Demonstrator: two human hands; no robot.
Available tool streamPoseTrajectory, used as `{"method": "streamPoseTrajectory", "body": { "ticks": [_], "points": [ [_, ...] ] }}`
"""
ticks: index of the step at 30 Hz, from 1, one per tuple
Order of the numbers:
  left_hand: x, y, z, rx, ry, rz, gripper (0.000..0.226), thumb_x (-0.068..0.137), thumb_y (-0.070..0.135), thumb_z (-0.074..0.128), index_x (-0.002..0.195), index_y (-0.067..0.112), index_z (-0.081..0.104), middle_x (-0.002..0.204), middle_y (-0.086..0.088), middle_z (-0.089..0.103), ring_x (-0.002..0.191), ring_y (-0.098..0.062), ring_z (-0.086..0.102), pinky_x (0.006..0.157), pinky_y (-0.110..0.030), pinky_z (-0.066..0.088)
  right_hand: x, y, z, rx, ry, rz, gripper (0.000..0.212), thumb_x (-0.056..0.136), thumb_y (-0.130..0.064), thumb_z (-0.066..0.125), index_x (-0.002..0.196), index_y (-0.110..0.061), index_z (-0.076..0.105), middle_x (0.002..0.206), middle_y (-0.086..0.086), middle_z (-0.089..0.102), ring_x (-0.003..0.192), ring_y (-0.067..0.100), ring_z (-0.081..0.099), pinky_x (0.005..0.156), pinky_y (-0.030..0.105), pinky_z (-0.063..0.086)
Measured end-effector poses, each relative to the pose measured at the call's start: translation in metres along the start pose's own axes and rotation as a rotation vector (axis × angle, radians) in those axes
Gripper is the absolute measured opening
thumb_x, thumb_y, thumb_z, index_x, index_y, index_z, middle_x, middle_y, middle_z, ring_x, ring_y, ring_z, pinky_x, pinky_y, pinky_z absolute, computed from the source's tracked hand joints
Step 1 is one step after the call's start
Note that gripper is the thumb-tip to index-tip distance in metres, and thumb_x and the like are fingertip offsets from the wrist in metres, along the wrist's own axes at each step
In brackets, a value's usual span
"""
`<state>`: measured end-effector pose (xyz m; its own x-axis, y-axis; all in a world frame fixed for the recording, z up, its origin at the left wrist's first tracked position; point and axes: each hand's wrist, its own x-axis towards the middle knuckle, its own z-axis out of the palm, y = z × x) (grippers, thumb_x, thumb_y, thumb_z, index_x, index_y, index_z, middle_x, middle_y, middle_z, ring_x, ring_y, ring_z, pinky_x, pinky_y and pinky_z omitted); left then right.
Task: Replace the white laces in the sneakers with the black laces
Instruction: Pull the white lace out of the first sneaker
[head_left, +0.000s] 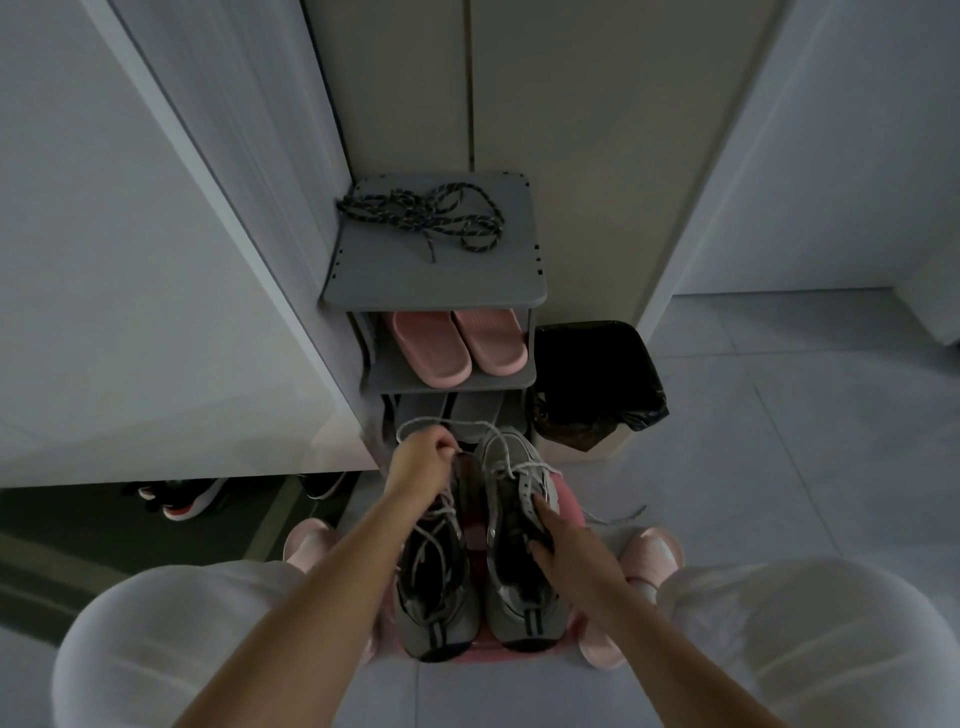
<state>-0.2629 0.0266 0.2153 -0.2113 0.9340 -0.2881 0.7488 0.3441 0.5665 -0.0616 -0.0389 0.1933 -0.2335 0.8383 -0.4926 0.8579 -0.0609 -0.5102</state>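
Two grey sneakers stand side by side on a pink stool (570, 506) between my knees, toes pointing away from me. My left hand (418, 465) pinches the white lace (415, 423) of the left sneaker (434, 597) above its toe end, and the lace arcs up in a loop. My right hand (569, 551) grips the side of the right sneaker (511, 525), fingers curled over its collar; its white lace trails off to the right. The black laces (426, 213) lie in a tangled heap on top of the grey shoe rack (436, 270).
Pink slippers (457, 345) sit on the rack's second shelf. A bin with a black bag (597, 384) stands to the right of the rack. A white cabinet (156, 260) is at left, with dark shoes (179, 499) under it. Tiled floor spreads to the right.
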Motion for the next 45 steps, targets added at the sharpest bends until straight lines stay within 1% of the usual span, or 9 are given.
{"method": "streamPoseTrajectory", "body": {
  "ticks": [5,7,13,21,27,31,34,38,45],
  "points": [
    [-0.001,-0.003,-0.02,0.231,-0.188,0.075,0.015,0.089,0.029,0.058,0.093,0.018,0.067,0.104,-0.002,0.066,0.098,-0.02,0.061,0.086,-0.032,0.049,-0.001,-0.003,-0.005,0.035,-0.028,-0.013,0.063,0.096,-0.034,0.044,0.151,-0.029,0.014,0.131,0.006,0.058,0.114,0.023,0.058,0.096,0.035,0.048],
    [-0.008,0.006,-0.017,0.357,-0.12,0.156,0.021,0.09,0.038,0.054,0.099,0.023,0.066,0.112,0.001,0.059,0.107,-0.02,0.054,0.091,-0.036,0.046,-0.001,-0.004,-0.012,0.091,-0.06,-0.009,0.065,0.094,-0.047,0.047,0.15,-0.028,0.021,0.136,0.004,0.054,0.122,0.021,0.054,0.099,0.029,0.044],
    [-0.012,0.037,0.017,0.488,-0.229,0.481,0.052,0.091,0.009,0.043,0.14,0.027,0.039,0.151,0.006,0.031,0.14,-0.02,0.023,0.113,-0.042,0.021,0.01,-0.005,-0.028,0.145,0.07,0.085,0.036,0.099,-0.039,0.039,0.115,-0.017,0.062,0.103,0.008,0.067,0.101,0.027,0.063,0.074,0.025,0.04],
    [-0.007,0.03,0.011,0.65,-0.252,0.399,0.031,0.094,0.028,0.041,0.117,0.012,0.055,0.125,-0.008,0.052,0.124,-0.028,0.042,0.114,-0.048,0.017,0.045,-0.018,-0.04,0.087,0.178,0.033,0.032,0.089,-0.014,0.052,0.12,-0.02,0.058,0.119,0.008,0.058,0.106,0.028,0.06,0.091,0.04,0.05],
    [-0.02,0.023,0.006,0.408,-0.282,0.333,0.032,0.094,0.042,0.046,0.103,0.015,0.06,0.109,-0.003,0.06,0.106,-0.022,0.053,0.095,-0.031,0.03,0.061,-0.011,-0.045,-0.118,0.103,-0.047,0.019,0.091,-0.018,0.053,0.106,-0.018,0.064,0.112,0.004,0.056,0.104,0.023,0.058,0.085,0.026,0.043],
    [-0.027,0.023,0.008,0.302,-0.258,0.274,0.034,0.09,0.047,0.054,0.101,0.015,0.059,0.108,-0.001,0.062,0.106,-0.019,0.054,0.089,-0.028,0.034,0.055,-0.01,-0.054,-0.194,-0.011,-0.076,0.013,0.089,-0.028,0.053,0.089,-0.02,0.064,0.09,0.0,0.061,0.088,0.02,0.058,0.073,0.024,0.039],
    [-0.03,0.022,0.009,0.239,-0.237,0.236,0.041,0.088,0.047,0.057,0.111,0.013,0.052,0.113,-0.002,0.061,0.108,-0.02,0.054,0.093,-0.03,0.035,0.056,-0.009,-0.057,-0.152,0.028,-0.047,0.038,0.094,-0.032,0.048,0.056,-0.025,0.048,0.064,-0.004,0.05,0.073,0.018,0.054,0.06,0.025,0.035],
    [-0.033,0.018,0.013,0.209,-0.258,0.181,0.052,0.088,0.05,0.055,0.122,0.013,0.045,0.121,-0.007,0.06,0.116,-0.025,0.051,0.099,-0.034,0.035,0.064,-0.02,-0.051,-0.076,0.088,-0.027,0.011,0.089,-0.027,0.056,0.089,-0.02,0.064,0.098,0.002,0.066,0.095,0.021,0.061,0.08,0.031,0.046],
    [-0.033,0.013,0.023,0.269,-0.221,0.162,0.055,0.086,0.05,0.055,0.126,0.013,0.045,0.121,-0.006,0.062,0.12,-0.027,0.05,0.107,-0.034,0.031,0.07,-0.039,-0.049,-0.373,0.125,-0.089,0.019,0.095,-0.016,0.043,0.111,-0.009,0.051,0.114,0.011,0.06,0.105,0.031,0.059,0.084,0.035,0.043]
  ]
}}
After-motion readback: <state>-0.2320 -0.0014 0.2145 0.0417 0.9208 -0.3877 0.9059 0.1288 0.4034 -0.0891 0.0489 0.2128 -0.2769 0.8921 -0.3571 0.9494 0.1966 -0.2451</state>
